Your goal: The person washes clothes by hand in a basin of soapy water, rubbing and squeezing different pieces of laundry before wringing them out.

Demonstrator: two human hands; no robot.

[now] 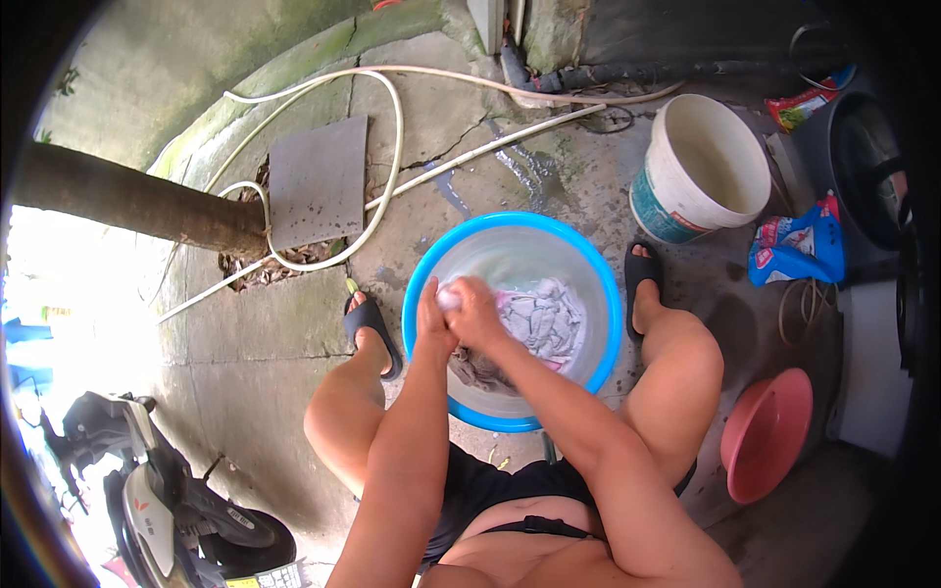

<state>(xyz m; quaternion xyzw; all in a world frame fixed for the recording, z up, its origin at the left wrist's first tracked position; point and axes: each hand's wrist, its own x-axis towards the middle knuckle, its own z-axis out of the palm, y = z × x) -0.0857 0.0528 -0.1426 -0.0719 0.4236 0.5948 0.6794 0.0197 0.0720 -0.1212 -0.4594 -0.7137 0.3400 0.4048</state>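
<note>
A wide basin (pixel 604 294) with a bright blue rim stands on the ground between my feet. Over its left part my hands are pressed together around a small wet white cloth (pixel 449 297). My left hand (pixel 434 321) lies along the cloth's left side, fingers pointing away from me. My right hand (pixel 474 312), blurred by motion, grips it from the right. Pale patterned wet fabric (pixel 548 320) is heaped in the basin to the right of my hands. Below them sits a brown cloth (pixel 478 370), partly hidden by my right forearm.
A white bucket (pixel 665 165) stands at the upper right, near a blue plastic bag (pixel 801 246). A pink basin (pixel 768 441) is tilted at the right. A pale hose (pixel 397 110) loops around a grey slab (pixel 320 184) and a tree trunk (pixel 147 195). A scooter (pixel 162 514) is parked lower left.
</note>
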